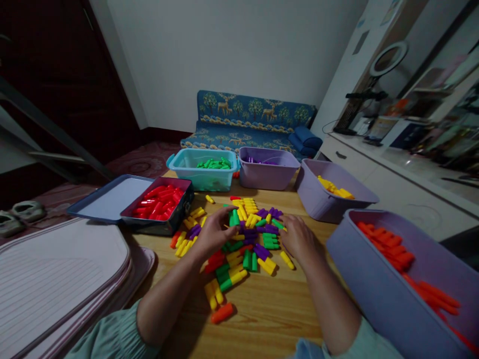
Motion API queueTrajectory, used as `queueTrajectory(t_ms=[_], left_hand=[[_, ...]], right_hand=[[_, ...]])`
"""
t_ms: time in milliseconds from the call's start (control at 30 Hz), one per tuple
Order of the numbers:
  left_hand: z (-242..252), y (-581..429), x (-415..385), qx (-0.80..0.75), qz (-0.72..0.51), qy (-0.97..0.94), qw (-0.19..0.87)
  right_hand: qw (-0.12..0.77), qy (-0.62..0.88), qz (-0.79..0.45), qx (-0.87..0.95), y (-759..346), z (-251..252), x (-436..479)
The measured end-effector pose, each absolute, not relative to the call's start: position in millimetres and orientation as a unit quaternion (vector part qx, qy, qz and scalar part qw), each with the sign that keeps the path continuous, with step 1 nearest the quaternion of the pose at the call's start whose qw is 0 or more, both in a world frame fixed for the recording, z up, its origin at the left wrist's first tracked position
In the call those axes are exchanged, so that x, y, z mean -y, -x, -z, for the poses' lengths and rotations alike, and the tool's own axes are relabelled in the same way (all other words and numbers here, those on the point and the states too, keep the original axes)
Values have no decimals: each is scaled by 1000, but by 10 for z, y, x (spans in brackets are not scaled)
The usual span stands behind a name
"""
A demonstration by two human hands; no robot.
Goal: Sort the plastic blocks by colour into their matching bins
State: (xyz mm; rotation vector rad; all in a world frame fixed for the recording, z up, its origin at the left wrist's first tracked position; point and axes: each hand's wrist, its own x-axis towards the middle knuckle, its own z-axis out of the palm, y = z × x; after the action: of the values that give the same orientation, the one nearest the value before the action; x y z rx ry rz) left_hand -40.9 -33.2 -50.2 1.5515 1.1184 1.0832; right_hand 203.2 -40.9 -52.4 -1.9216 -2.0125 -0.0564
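Observation:
A loose pile of small plastic pegs (pixel 251 234) in green, yellow, purple, red and orange covers the middle of the wooden table. My left hand (pixel 217 230) reaches into the pile's left side, its thumb and forefinger closed around a green peg (pixel 234 218). At the pile's right edge, my right hand (pixel 298 235) has its fingers bent down and held together. Its fingertips are beside another green peg (pixel 277 224); what they grip, if anything, is hidden. A single yellow peg (pixel 287 260) lies just below the right hand, and an orange peg (pixel 222 313) sits nearer to me.
An open tin (pixel 181 212) of red pegs stands left. Behind are a turquoise bin (pixel 209 179) of green pegs and a purple bin (pixel 264 175) of purple ones. Rightward stand a bin (pixel 318 202) of yellow pegs and a large bin (pixel 368 284) of orange ones. Pink boards (pixel 63 279) lie left.

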Motion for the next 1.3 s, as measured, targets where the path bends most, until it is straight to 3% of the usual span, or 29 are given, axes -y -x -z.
queueTrajectory(t_ms=[100, 200, 333, 500, 600, 700, 833, 967, 1133, 1300], left_hand=[[417, 381, 368, -390, -460, -518, 607], [307, 365, 457, -359, -446, -463, 677], [275, 341, 518, -392, -435, -500, 638], [399, 355, 406, -438, -478, -487, 585], [455, 411, 321, -469, -500, -462, 562], [493, 485, 271, -512, -489, -500, 499], [532, 558, 253, -534, -447, -639, 327], [506, 599, 259, -531, -405, -711, 222], [363, 730, 263, -513, -372, -748, 196], [255, 889, 291, -454, -226, -822, 261]], right_hand=[[275, 657, -37, 701, -1922, 457, 440], [384, 571, -219, 692, -1665, 395, 510], [440, 448, -480, 613, -1302, 350, 661], [426, 457, -570, 533, -1207, 363, 722], [443, 481, -524, 546, -1305, 407, 644], [458, 547, -383, 587, -1484, 485, 536], [393, 636, -197, 634, -1754, 581, 441], [355, 646, -128, 664, -1881, 575, 422], [309, 641, -102, 695, -1896, 372, 463], [140, 640, -112, 747, -1889, 144, 584]])
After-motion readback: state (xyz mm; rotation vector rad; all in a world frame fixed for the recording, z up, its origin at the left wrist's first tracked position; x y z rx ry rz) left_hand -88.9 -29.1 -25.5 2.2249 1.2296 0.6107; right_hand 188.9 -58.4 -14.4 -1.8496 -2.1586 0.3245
